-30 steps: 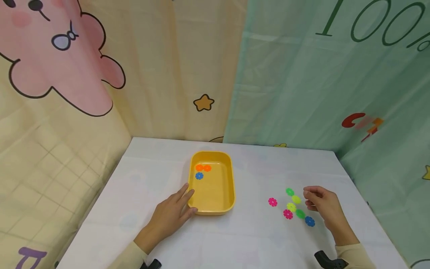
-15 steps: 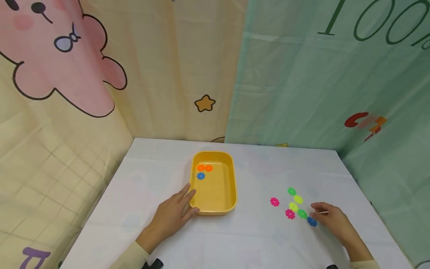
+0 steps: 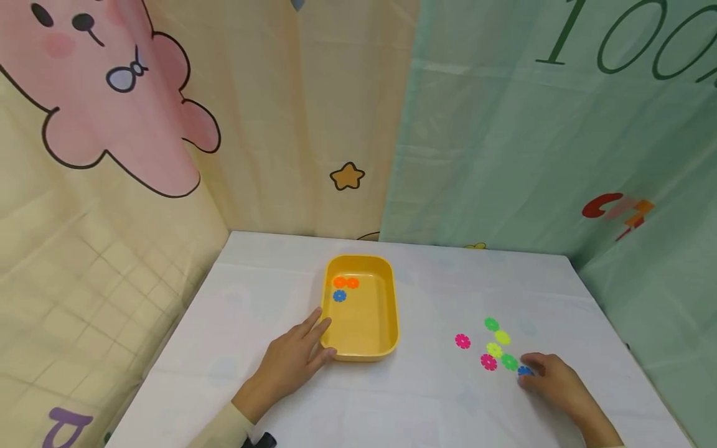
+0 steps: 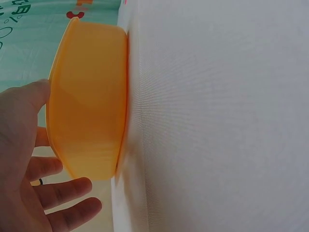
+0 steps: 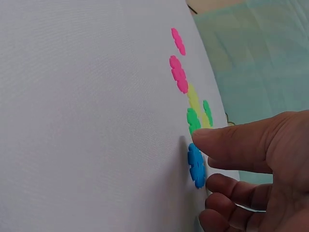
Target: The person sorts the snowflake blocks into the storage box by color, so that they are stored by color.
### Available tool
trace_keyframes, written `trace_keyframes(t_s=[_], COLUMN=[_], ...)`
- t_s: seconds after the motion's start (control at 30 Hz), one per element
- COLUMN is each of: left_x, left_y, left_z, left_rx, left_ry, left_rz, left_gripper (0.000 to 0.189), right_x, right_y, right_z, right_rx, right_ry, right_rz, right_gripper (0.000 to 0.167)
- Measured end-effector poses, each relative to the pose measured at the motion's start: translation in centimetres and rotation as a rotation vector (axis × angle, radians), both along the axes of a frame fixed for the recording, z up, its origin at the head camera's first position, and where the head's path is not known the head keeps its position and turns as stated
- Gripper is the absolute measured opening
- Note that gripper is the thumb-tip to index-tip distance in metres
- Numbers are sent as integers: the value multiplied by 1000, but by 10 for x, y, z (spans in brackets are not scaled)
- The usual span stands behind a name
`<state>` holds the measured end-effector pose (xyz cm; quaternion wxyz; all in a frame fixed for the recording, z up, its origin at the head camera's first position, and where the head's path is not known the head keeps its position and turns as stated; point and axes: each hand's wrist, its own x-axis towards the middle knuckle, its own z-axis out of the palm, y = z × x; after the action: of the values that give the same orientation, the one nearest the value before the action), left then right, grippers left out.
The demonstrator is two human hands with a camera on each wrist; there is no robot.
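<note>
Bkgd: cream cloth (image 3: 269, 155) on L, green cloth (image 3: 476, 162) on R, both hung behind the tabletop (image 3: 414, 404), which is white-covered. Pink bear print (image 3: 112, 106) upper L; "100" lettering (image 3: 605, 37) upper R.

Yellow tray (image 3: 370, 323), rect. w/ rounded corners, sits flat abt mid-tabletop, long sides running front-to-back. L hand (image 3: 292, 359) at its near-L side: fingers spread & fairly straight, thumb + some fingertips on the rim, no grasp. R hand (image 3: 556, 381), well R of tray, low over tabletop: thumb & fingers bent but apart, nothing visibly gripped; can't tell if the tips touch the disc btwn them.

That's a blue disc (image 3: 524, 371), notched, flat on tabletop, partly hidden in head view. Just beside it, a green disc (image 3: 510, 362); then pink disc (image 3: 488, 362), yellow disc (image 3: 495, 350), 2nd yellow disc (image 3: 503, 337), far green disc (image 3: 492, 324), all bunched. Lone pink disc (image 3: 462, 341) sits a bit L, nearest tray. In tray, far-L: two orange discs (image 3: 339, 282) side by side, small blue disc (image 3: 339, 296) just on their near side.
</note>
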<state>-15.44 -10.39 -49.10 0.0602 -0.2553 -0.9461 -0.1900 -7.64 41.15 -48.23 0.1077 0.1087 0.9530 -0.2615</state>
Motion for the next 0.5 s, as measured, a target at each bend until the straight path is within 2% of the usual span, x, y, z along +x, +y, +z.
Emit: trace_keyframes(t_s=[0.5], left_x=[0], left_y=[1], left_z=[-2], left_rx=[0], left_ry=[-1], left_rz=[5], left_gripper=[66], right_x=[3], right_y=[-1], right_z=[-3], right_rx=[38], right_ry=[24], right_rz=[5], right_gripper=[33])
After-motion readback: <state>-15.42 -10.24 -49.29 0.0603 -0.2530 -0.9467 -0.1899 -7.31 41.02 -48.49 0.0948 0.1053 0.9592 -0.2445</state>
